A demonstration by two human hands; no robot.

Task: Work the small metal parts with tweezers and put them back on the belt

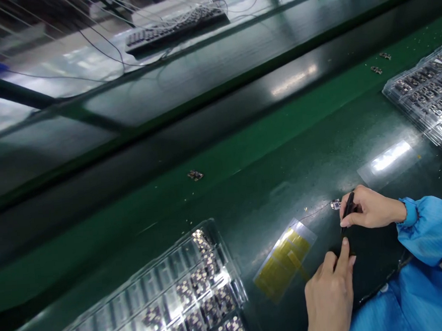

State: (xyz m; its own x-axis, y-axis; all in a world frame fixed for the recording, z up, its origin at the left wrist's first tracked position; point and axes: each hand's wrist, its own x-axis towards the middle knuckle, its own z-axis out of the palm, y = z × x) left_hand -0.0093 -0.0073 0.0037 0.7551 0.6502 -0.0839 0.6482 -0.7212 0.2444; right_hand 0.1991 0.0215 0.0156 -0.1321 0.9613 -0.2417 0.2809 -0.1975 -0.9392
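Head view: right hand pinches black tool.

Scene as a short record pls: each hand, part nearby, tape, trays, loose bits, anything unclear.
right_hand: right hand grips a slim black tool, tip angled down
left_hand: left hand palm down, index fingertip near the tool tip
nearby_part: small board beside the right hand
tape: yellow strips on a clear sheet, left of the hands
trays: lower-left tray and far-right tray, both clear, holding small parts
loose: dark part above the lower-left tray
unclear: whether fingertip touches tool
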